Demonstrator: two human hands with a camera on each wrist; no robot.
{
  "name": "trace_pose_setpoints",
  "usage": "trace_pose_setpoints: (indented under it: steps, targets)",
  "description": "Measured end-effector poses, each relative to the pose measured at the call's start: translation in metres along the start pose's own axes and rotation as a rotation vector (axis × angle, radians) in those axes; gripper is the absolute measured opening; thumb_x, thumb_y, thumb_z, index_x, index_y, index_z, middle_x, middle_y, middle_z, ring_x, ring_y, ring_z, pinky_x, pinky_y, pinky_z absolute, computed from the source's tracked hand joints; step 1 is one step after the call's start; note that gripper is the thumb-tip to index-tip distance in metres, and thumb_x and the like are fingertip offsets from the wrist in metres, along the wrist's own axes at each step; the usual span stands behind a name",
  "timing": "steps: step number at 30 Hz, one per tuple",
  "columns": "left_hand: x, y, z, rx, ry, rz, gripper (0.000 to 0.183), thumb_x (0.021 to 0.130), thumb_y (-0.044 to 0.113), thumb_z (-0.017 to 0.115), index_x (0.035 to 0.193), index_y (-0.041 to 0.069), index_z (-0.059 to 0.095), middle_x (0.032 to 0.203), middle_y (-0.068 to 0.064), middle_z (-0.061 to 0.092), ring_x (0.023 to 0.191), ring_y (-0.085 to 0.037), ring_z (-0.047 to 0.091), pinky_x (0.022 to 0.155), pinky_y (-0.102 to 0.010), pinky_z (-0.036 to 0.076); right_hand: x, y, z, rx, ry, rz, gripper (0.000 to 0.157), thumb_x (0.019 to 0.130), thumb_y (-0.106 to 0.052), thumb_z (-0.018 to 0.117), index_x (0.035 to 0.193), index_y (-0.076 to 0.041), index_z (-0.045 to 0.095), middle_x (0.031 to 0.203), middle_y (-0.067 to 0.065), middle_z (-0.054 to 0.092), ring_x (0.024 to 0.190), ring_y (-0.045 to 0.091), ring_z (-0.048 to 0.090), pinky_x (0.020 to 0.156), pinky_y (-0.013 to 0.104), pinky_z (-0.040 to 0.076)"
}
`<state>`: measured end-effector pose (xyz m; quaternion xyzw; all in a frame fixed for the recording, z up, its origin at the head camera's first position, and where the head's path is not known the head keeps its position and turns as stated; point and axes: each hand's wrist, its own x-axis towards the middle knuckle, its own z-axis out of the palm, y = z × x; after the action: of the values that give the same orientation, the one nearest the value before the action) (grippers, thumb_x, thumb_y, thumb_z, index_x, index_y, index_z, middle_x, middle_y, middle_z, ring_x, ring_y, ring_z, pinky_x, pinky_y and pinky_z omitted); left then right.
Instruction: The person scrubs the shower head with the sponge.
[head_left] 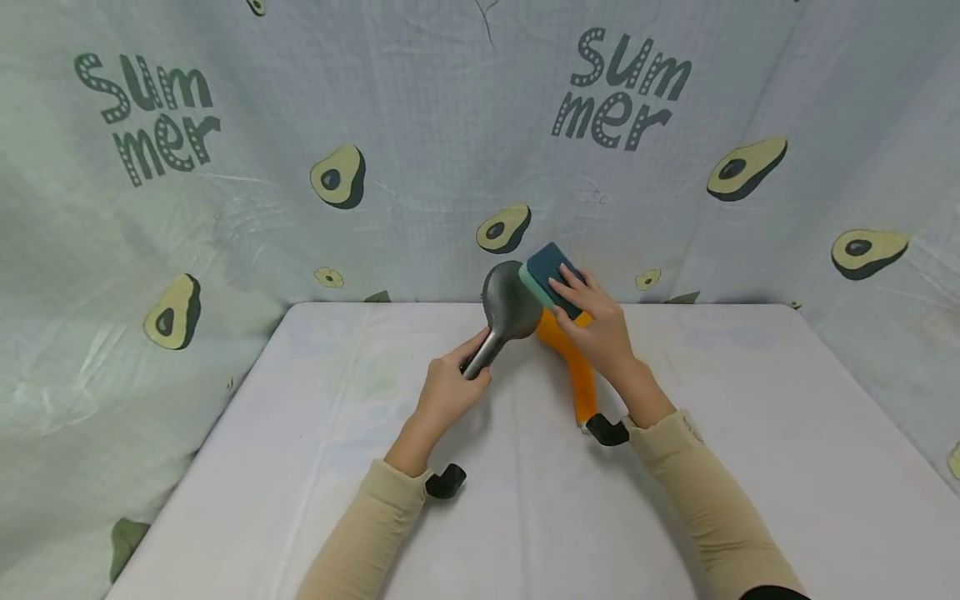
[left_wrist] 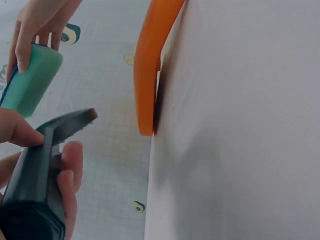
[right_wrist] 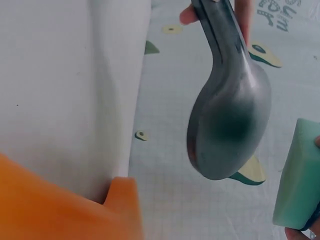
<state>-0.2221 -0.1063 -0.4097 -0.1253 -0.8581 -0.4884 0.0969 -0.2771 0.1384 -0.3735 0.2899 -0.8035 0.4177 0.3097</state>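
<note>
My left hand [head_left: 450, 387] grips the handle of a glossy grey shower head [head_left: 510, 304], its rounded back upward in the head view. The left wrist view shows that head [left_wrist: 75, 125] edge-on, with a bumpy side. My right hand [head_left: 597, 329] holds a sponge [head_left: 553, 279] with a dark blue layer and a mint green layer. In the right wrist view the sponge [right_wrist: 297, 175] is apart from the shower head [right_wrist: 232, 120]. An orange shower-head-shaped object [head_left: 577, 375] lies on the table under my right hand, its upper part partly hidden.
The table [head_left: 360, 400] has a white cover. Behind it hangs a pale curtain [head_left: 420, 125] printed with avocados and lettering. A black curved piece [head_left: 446, 482] sticks out at the left cuff, another black piece [head_left: 606, 430] at the right cuff.
</note>
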Motion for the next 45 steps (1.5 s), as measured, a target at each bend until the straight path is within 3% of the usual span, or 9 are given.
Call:
trace_pose_setpoints:
  steps: [5,9,13,18,29,33,36,40,45]
  targets:
    - [0.002,-0.003,0.0,-0.171,0.011,-0.064,0.064,0.09,0.006,0.068,0.151,0.016,0.053,0.1,-0.016,0.069,0.06,-0.02,0.069,0.054,-0.029,0.049,-0.005,0.002,-0.002,-0.004,-0.003,0.004,0.043,0.091,0.006,0.072,0.133,0.002,0.066,0.146,0.018,0.055,0.144,0.041,0.039,0.109,0.057,0.038]
    - [0.004,-0.004,0.001,-0.195,0.01,-0.144,0.075,0.085,0.007,0.081,0.153,0.018,0.05,0.108,-0.017,0.062,0.058,-0.019,0.069,0.057,-0.029,0.055,-0.006,0.002,-0.003,0.002,-0.007,-0.01,0.043,0.09,0.006,0.073,0.133,0.003,0.066,0.146,0.019,0.055,0.144,0.041,0.039,0.11,0.058,0.037]
    - [0.005,-0.006,0.002,-0.194,0.016,-0.18,0.077,0.083,0.005,0.083,0.152,0.017,0.051,0.107,-0.018,0.065,0.062,-0.021,0.07,0.06,-0.032,0.057,-0.008,0.004,-0.004,0.004,-0.024,-0.021,0.044,0.089,0.007,0.073,0.133,0.002,0.066,0.146,0.019,0.055,0.145,0.041,0.038,0.11,0.058,0.037]
    - [0.003,-0.008,0.003,-0.21,0.041,-0.171,0.064,0.087,0.006,0.075,0.147,0.011,0.052,0.098,-0.016,0.073,0.07,-0.018,0.065,0.062,-0.032,0.049,-0.01,0.006,-0.004,-0.004,-0.031,-0.028,0.045,0.088,0.007,0.075,0.132,0.003,0.066,0.146,0.02,0.054,0.144,0.042,0.038,0.11,0.059,0.037]
    - [0.004,-0.006,0.005,-0.509,0.053,-0.333,0.069,0.088,0.011,0.081,0.148,0.012,0.047,0.109,-0.02,0.073,0.093,-0.022,0.065,0.077,-0.034,0.045,-0.014,0.009,-0.007,-0.02,-0.036,-0.029,0.045,0.088,0.007,0.075,0.132,0.004,0.066,0.145,0.021,0.055,0.143,0.043,0.039,0.11,0.061,0.036]
    - [0.005,-0.006,0.006,-0.558,0.088,-0.332,0.062,0.09,0.014,0.078,0.145,0.007,0.051,0.095,-0.013,0.075,0.083,-0.018,0.064,0.075,-0.033,0.04,-0.015,0.01,-0.006,-0.022,-0.043,-0.018,0.046,0.088,0.007,0.076,0.133,0.003,0.066,0.145,0.02,0.055,0.143,0.044,0.039,0.11,0.062,0.035]
    - [0.005,-0.005,0.008,-0.649,0.103,-0.325,0.056,0.092,0.011,0.075,0.142,0.004,0.052,0.088,-0.007,0.075,0.073,-0.013,0.063,0.071,-0.027,0.044,-0.016,0.009,-0.006,-0.019,-0.052,-0.015,0.045,0.088,0.007,0.076,0.132,0.003,0.066,0.145,0.02,0.055,0.143,0.045,0.039,0.111,0.062,0.034]
    - [0.006,-0.004,0.01,-0.772,0.111,-0.329,0.046,0.095,0.002,0.067,0.138,-0.006,0.053,0.102,-0.009,0.07,0.073,-0.009,0.067,0.061,-0.019,0.052,-0.015,0.008,-0.005,-0.025,-0.068,-0.016,0.045,0.088,0.007,0.075,0.132,0.003,0.067,0.145,0.02,0.055,0.143,0.044,0.039,0.111,0.062,0.034]
    - [0.005,-0.002,0.011,-0.827,0.086,-0.36,0.048,0.098,0.001,0.064,0.144,-0.006,0.052,0.109,-0.018,0.065,0.08,-0.01,0.07,0.069,-0.021,0.057,-0.015,0.007,-0.004,-0.033,-0.086,-0.019,0.044,0.088,0.006,0.075,0.132,0.003,0.067,0.145,0.02,0.055,0.143,0.045,0.039,0.11,0.063,0.035]
